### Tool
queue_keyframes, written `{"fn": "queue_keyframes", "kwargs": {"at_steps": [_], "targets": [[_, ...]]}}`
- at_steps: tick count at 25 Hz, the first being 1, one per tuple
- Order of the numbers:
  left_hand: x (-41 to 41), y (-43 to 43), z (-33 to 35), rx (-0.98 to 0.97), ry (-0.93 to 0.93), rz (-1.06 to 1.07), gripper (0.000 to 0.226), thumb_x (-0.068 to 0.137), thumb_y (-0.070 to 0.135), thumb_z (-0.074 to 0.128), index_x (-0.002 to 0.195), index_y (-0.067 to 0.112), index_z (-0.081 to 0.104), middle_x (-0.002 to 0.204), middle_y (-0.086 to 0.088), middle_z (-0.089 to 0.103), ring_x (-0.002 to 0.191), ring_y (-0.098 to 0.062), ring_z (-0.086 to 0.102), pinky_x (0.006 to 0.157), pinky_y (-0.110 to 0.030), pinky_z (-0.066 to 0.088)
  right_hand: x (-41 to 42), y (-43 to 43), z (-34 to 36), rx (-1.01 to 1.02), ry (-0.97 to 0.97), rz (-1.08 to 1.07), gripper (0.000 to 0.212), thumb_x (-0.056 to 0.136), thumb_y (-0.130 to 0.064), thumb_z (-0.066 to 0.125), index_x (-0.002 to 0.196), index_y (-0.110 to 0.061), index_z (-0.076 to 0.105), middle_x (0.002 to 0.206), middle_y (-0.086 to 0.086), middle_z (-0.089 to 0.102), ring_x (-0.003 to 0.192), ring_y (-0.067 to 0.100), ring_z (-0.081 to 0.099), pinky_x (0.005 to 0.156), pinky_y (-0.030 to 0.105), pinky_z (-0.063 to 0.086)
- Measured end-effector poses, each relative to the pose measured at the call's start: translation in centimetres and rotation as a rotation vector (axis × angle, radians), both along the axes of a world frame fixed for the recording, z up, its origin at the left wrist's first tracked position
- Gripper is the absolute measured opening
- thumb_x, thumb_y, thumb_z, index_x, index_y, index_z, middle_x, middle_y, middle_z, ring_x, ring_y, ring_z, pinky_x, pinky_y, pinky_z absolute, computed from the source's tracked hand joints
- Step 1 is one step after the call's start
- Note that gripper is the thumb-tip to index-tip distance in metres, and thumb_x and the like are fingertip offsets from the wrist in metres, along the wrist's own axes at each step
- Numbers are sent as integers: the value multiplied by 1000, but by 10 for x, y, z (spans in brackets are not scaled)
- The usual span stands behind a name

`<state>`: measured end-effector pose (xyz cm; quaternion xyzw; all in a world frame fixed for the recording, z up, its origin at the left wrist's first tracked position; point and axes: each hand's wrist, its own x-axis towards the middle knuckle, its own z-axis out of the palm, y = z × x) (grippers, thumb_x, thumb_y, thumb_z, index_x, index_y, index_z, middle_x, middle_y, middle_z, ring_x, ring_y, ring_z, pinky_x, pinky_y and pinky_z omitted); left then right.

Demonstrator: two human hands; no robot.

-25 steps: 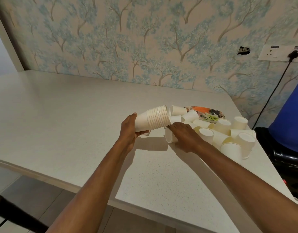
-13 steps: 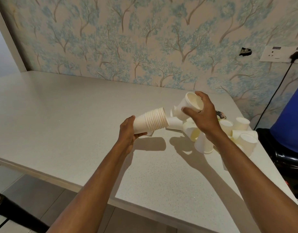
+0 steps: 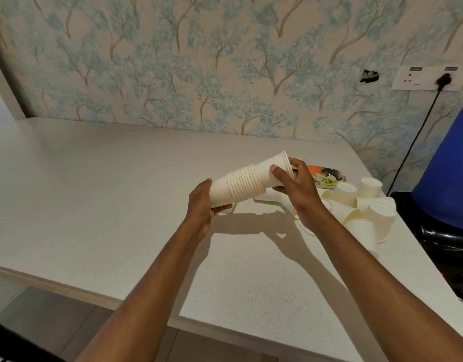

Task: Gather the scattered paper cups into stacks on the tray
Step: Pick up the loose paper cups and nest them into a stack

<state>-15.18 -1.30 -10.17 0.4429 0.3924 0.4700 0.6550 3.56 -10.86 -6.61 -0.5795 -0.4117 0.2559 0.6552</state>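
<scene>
A stack of white paper cups (image 3: 238, 186) lies sideways in the air above the table, mouths pointing right and up. My left hand (image 3: 201, 205) grips its base end. My right hand (image 3: 295, 186) holds a single white cup (image 3: 274, 168) whose bottom sits partly inside the stack's open end. Several loose white cups (image 3: 366, 205) lie scattered at the right of the table, some upright, some tipped. A patterned tray (image 3: 327, 176) with an orange edge shows behind my right hand, mostly hidden by cups and hand.
The white speckled table (image 3: 120, 205) runs left and toward me, its front edge near my forearms. Patterned wallpaper backs it. At the right stand a blue container (image 3: 449, 173) on a black object, a wall socket (image 3: 428, 78) and a black cable (image 3: 413, 142).
My right hand picked a cup from the pile, lifted it, and has brought it left into the open end of the stack. My left hand tilted the stack slightly upward.
</scene>
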Motion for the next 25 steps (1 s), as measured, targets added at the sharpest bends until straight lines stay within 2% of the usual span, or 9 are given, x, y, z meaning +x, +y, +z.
{"fn": "queue_keyframes", "kwargs": {"at_steps": [3, 6, 10, 12, 15, 18, 20, 22, 25], "targets": [[9, 1, 1, 18, -7, -33, 26, 97, 28, 53, 118, 12, 53, 109, -13, 58, 95, -29, 64, 59, -33, 61, -9, 3, -5, -59, -140, 36, 62, 87, -52, 60, 136, -21, 39, 128, 5, 51, 117, 22, 54, 90, 38, 53], [16, 8, 4, 28, -15, -17, 26, 97, 29, 52, 116, 11, 54, 109, -13, 58, 95, -28, 63, 58, -33, 59, -18, 7, -16, -120, -221, 189, 82, 81, -74, 34, 149, -30, 23, 149, 3, 32, 134, 22, 37, 100, 39, 45], [4, 25, 4, 45, -39, 18, 26, 96, 28, 54, 116, 11, 54, 106, -12, 58, 93, -27, 63, 57, -32, 59, -12, 28, -21, -212, -26, 215, 81, 83, -77, 17, 151, -35, 24, 154, 1, 34, 134, 24, 43, 108, 48, 38], [-5, 35, 5, 35, -77, 36, 27, 96, 28, 55, 118, 12, 53, 106, -12, 59, 93, -28, 64, 58, -33, 59, -11, 42, -26, -248, 7, 114, 64, 95, -65, 21, 143, -27, 38, 141, 6, 51, 116, 22, 57, 96, 42, 47], [-16, 48, 4, 27, -34, 73, 28, 95, 28, 55, 119, 13, 52, 108, -12, 59, 94, -28, 64, 57, -31, 59, -21, 62, -42, -355, -163, 17, 48, 99, -53, 34, 131, -20, 47, 121, 10, 61, 94, 18, 63, 82, 38, 54], [-25, 58, 0, 2, -19, 114, 27, 94, 28, 55, 118, 14, 52, 105, -11, 59, 92, -27, 64, 54, -28, 58, -33, 83, -50, -352, -17, 17, 56, 99, -55, 28, 132, -15, 49, 116, 10, 61, 88, 19, 64, 73, 33, 53], [-31, 64, -2, -4, -16, 143, 29, 94, 28, 56, 119, 13, 51, 105, -10, 58, 92, -26, 64, 53, -28, 58, -39, 96, -51, -392, 19, -50, 58, 99, -55, 30, 132, -12, 49, 120, 12, 61, 94, 25, 64, 80, 39, 55], [-36, 70, -4, -14, -23, 167, 28, 93, 28, 57, 117, 15, 50, 102, -8, 57, 90, -25, 64, 52, -27, 58, -44, 106, -56, -503, -204, -98, 60, 95, -57, 40, 133, -11, 46, 123, 14, 61, 104, 31, 63, 89, 46, 54], [-40, 76, -4, -11, -22, 172, 26, 94, 28, 56, 116, 16, 49, 103, -8, 57, 90, -25, 64, 53, -28, 58, -53, 118, -58, -587, -536, -95, 74, 85, -64, 55, 135, -10, 41, 122, 13, 61, 109, 33, 61, 86, 43, 52]]}}
